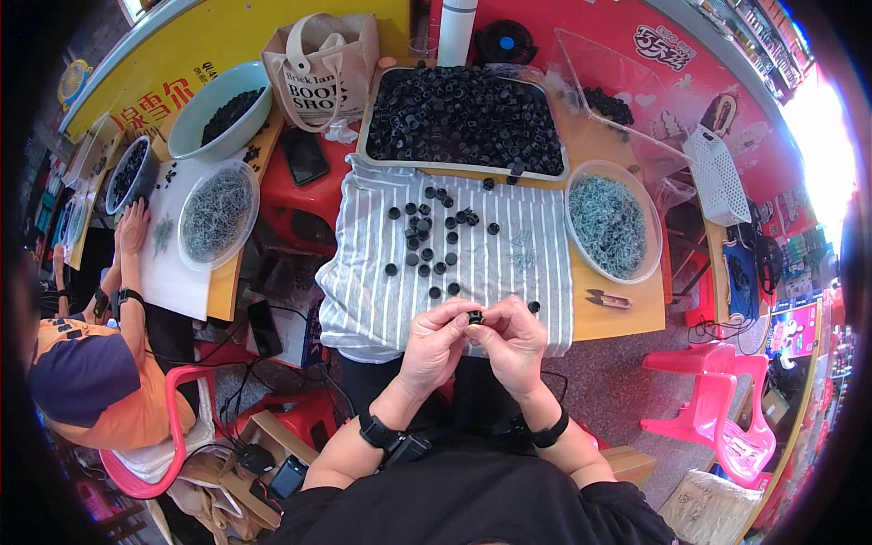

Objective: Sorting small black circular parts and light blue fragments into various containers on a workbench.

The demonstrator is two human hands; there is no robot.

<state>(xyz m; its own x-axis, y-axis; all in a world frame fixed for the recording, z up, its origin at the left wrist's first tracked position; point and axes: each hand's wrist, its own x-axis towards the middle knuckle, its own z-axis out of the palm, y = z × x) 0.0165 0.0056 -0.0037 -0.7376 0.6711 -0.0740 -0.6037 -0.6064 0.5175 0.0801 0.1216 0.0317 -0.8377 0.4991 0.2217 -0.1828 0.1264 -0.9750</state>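
Together, hands (436,340) pinch black cap (475,317) near front edge of striped cloth (365,295), bare leftward.

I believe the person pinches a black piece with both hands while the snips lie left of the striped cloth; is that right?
Not quite: the head view shows the snips lying right of the striped cloth; the left hand and right hand do pinch the black piece.

Apparently a small shop used as a workroom: stocked shelves (756,34) and bright printed panels (232,41) surround wooden tables (638,318) bearing a tray (454,166) of black caps (463,118) and tubs (193,104) of small parts.
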